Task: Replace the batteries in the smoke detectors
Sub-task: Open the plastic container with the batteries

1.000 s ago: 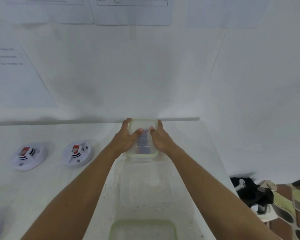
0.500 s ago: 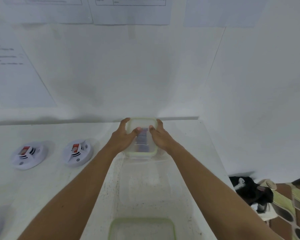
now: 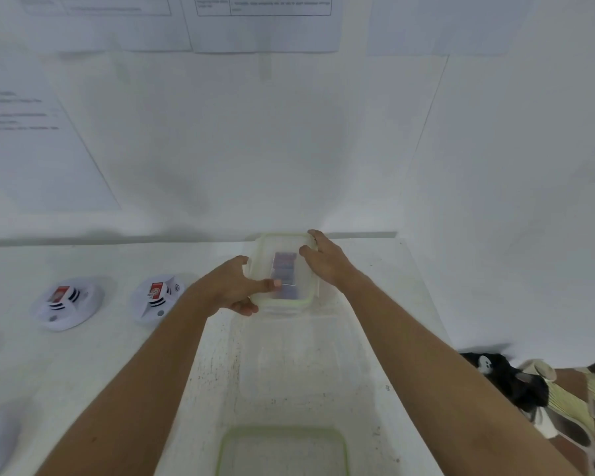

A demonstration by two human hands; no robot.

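White table (image 3: 83,372) against paper-hung wall (image 3: 255,149). Lidded clear container (image 3: 282,245) gripped between both hands: left hand (image 3: 231,290) curled round near-left corner, right hand (image 3: 327,262) clasped over far-right edge.

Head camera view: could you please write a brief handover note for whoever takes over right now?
Left hand grips the near-left side of the clear plastic container with a green-rimmed lid, thumb on top. Right hand holds its far-right corner.
The container sits at the far edge of the white table; bluish batteries show through it.
Two round white smoke detectors lie to the left, each showing a red-labelled battery.
Done: no swap visible; the lid looks still on.
Left: open it, take batteries, replace those in the detectors.
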